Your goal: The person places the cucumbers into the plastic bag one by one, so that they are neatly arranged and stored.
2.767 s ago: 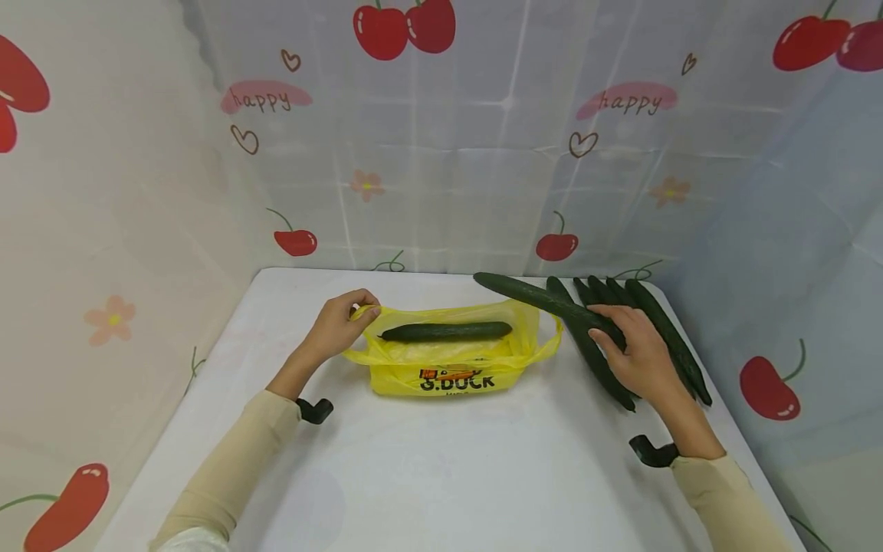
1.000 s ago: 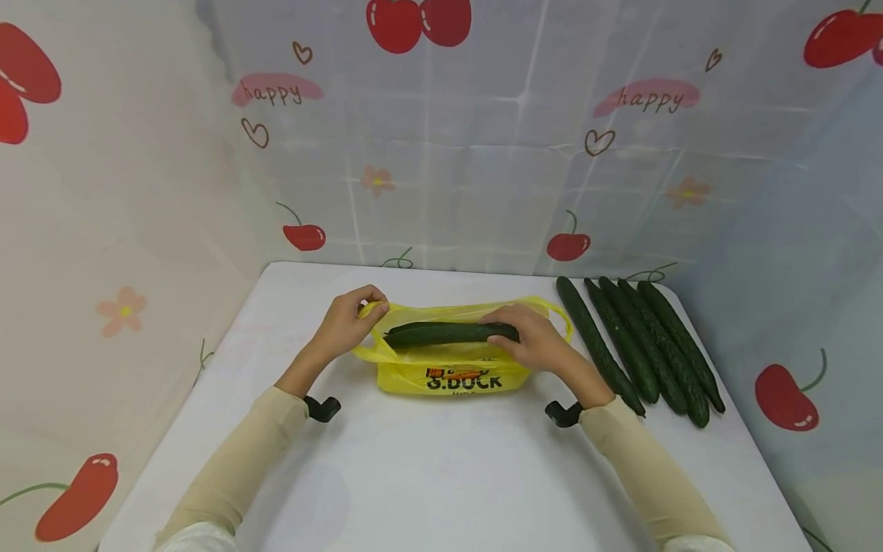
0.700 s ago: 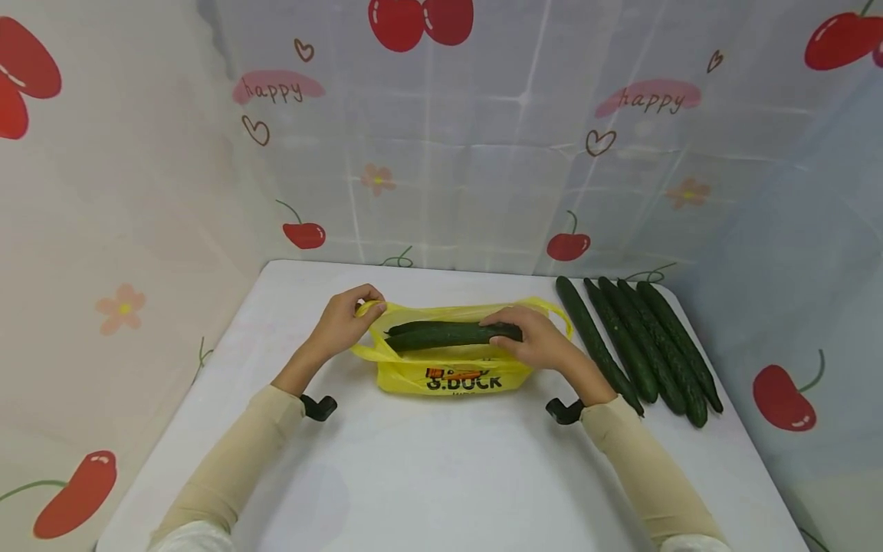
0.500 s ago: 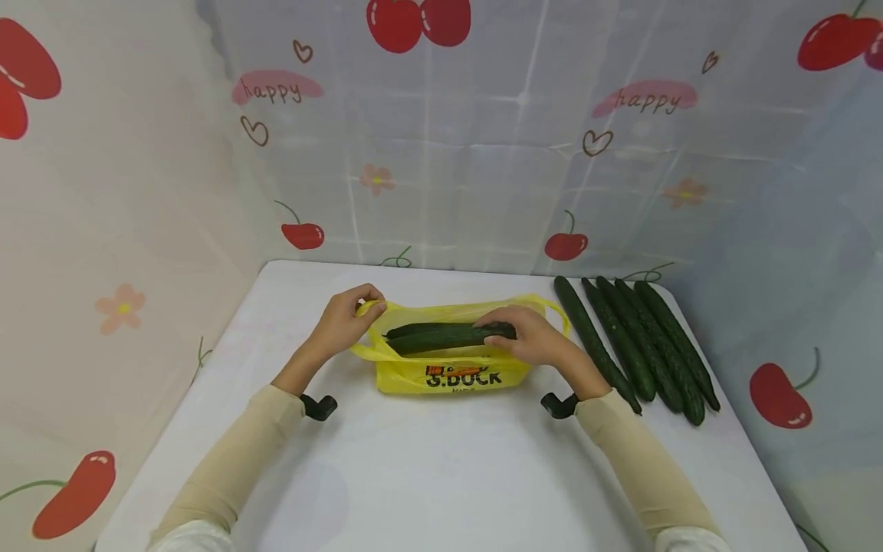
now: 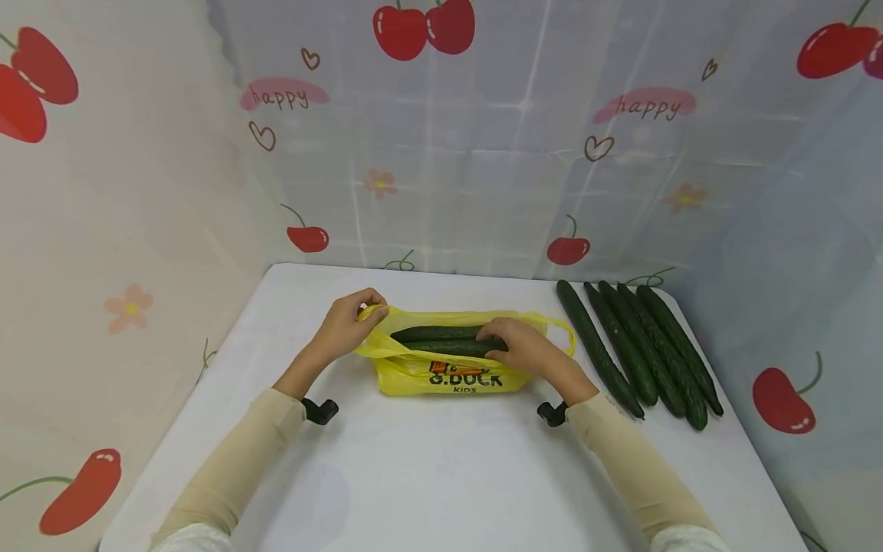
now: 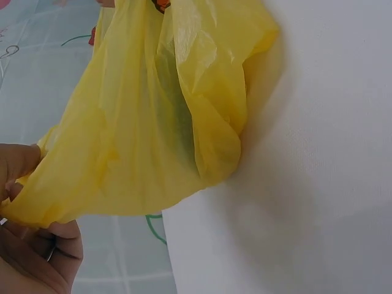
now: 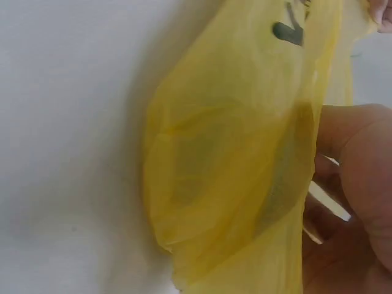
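Note:
A yellow plastic bag (image 5: 407, 376) with printed lettering stands on the table, its mouth held wide. My left hand (image 5: 348, 326) pinches the rim at the bag's left end; the left wrist view shows the film (image 6: 104, 165) stretched from those fingers. Inside lie two dark green cucumbers, a rear one (image 5: 431, 333) and a front one (image 5: 448, 348), side by side. My right hand (image 5: 527, 349) reaches into the mouth and holds the front cucumber by its right end. In the right wrist view the bag wall hides the fingertips, and a cucumber (image 7: 282, 184) shows dimly through it.
Several cucumbers (image 5: 648, 353) lie in a slanted row at the table's right side, close to my right forearm. The white table (image 5: 428, 475) ends at the back against a printed curtain (image 5: 469, 176).
My right hand has brought a second cucumber from the right-hand row into the bag and lowered it beside the first. My left hand keeps its pinch on the rim.

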Available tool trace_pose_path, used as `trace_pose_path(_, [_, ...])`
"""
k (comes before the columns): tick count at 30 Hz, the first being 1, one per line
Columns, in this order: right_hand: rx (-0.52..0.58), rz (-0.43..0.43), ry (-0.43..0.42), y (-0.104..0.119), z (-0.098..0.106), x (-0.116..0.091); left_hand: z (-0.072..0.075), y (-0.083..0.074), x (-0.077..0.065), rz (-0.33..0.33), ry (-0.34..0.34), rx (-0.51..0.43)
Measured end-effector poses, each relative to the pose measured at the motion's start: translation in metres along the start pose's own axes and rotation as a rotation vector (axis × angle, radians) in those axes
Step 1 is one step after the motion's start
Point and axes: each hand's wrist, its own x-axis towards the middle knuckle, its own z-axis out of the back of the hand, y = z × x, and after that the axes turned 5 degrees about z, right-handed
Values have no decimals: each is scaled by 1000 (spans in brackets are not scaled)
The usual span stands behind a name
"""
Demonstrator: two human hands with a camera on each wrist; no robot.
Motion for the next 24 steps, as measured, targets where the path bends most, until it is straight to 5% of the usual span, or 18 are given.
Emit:
trace_pose_path(6, [-62, -85, -52, 0, -6, -2, 1, 3, -4, 21, 6, 29])
trace_pose_path(13, [-72, -207, -1, -14, -5, -21, 2, 12, -15, 81, 27, 83])
trace_pose_path(24, [-150, -159, 5, -28, -4, -41, 1, 21, -32, 300, 154, 216])
